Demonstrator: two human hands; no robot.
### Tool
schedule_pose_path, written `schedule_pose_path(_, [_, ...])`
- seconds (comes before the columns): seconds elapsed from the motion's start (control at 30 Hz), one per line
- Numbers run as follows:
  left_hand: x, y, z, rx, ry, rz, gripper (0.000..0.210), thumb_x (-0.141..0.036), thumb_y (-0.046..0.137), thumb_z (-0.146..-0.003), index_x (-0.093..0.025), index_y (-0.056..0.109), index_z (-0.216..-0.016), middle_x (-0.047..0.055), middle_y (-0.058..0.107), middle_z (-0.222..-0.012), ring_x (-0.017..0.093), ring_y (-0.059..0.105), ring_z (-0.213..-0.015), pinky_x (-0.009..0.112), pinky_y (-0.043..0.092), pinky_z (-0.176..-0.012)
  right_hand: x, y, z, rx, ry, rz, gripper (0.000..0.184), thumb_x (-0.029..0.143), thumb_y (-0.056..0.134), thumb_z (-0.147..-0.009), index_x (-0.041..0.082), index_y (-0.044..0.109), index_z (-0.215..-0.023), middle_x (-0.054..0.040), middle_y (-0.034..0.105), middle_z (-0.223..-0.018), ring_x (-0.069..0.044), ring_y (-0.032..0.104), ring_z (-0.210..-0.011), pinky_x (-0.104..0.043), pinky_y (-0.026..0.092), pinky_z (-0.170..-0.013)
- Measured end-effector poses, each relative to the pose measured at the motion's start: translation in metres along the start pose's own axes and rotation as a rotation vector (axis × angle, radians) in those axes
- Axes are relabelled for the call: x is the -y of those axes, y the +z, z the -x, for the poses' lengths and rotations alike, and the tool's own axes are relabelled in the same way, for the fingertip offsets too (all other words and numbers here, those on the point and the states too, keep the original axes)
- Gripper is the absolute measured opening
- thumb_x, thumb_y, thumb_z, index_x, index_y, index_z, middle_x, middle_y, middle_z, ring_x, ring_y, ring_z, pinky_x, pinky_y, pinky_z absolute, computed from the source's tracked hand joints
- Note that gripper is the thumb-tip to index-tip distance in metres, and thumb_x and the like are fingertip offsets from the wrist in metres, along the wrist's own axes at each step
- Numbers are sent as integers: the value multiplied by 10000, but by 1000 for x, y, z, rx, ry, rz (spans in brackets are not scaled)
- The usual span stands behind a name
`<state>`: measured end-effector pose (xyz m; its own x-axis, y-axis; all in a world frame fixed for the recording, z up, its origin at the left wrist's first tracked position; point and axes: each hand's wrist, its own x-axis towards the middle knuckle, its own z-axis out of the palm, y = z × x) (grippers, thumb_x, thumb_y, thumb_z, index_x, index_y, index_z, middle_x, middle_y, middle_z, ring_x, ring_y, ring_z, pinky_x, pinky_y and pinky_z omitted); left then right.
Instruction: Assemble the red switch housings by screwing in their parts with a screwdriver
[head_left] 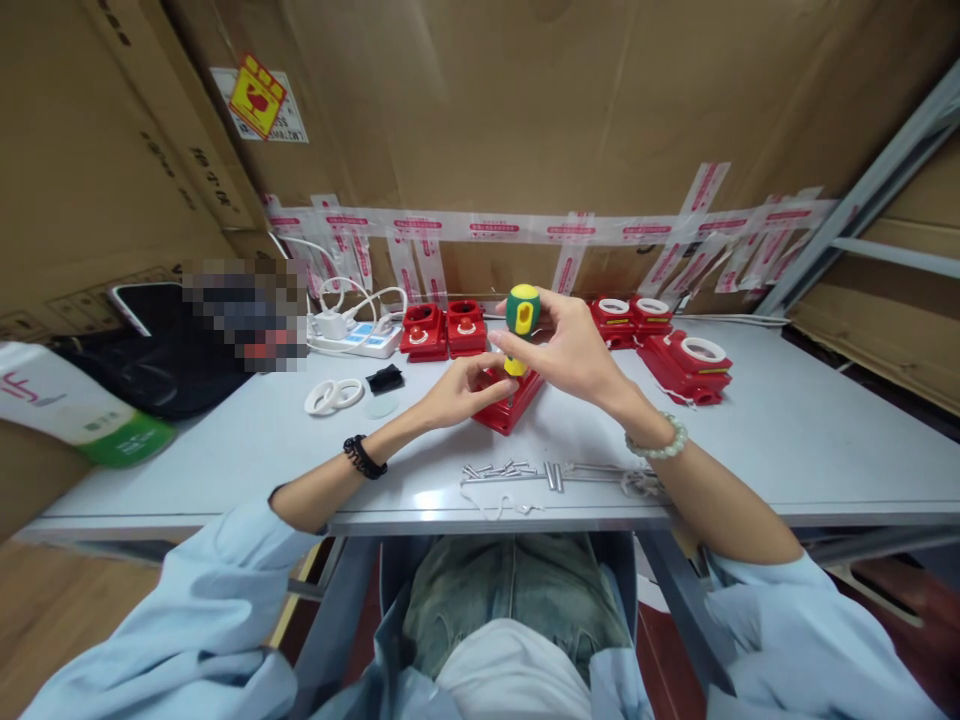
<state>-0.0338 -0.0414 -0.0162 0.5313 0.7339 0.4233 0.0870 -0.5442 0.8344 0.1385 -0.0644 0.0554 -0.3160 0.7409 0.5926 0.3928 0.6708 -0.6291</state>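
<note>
A screwdriver with a green and yellow handle stands nearly upright over a red plastic housing on the table. My right hand is closed around its handle, thumb along the near side. My left hand grips the housing's left side, with thumb and fingertips close to the screwdriver's lower end. The tip and most of the housing's top are hidden by my hands. Nearer to me lie several silver screws and two short metal pins.
Behind my left hand are two red housings, beside a white power strip. White rings and a black piece lie left. More red housings with white rings stand right. A white-green tube is far left.
</note>
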Motion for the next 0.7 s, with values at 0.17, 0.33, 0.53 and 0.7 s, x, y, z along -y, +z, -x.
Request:
schedule_pose_path(0.17, [1,3,-1,-88,2,-43,253,-380,785,-743,-148,690,-714,31,674,-729,135,557,-698,279,437,-690,0,-2,0,-58,20,11,299,414,724,-780,169,656,-936,-13,638,-730,-155,578,-675,-328,490,-635])
schedule_pose_path(0.33, [-2,2,1,-88,26,-145,316,-425,801,-733,-170,702,-891,22,694,-834,135,532,-714,273,422,-679,2,-3,0,-70,28,-10,306,432,728,-776,180,640,-925,-14,651,-749,-161,591,-684,-329,491,-643])
schedule_pose_path(0.53, [-2,1,1,-69,59,-160,223,-388,730,-806,-171,705,-766,37,693,-774,169,571,-763,319,434,-754,-1,0,0,-88,22,30,330,479,723,-779,200,616,-918,-3,628,-741,-143,538,-648,-319,449,-612])
schedule_pose_path(0.7, [-2,7,-1,-175,26,-88,344,-381,839,-671,-167,594,-781,-32,597,-689,93,449,-584,239,368,-578,-5,1,1,-43,16,1,286,452,686,-817,207,552,-879,1,598,-741,-138,526,-640,-322,464,-601])
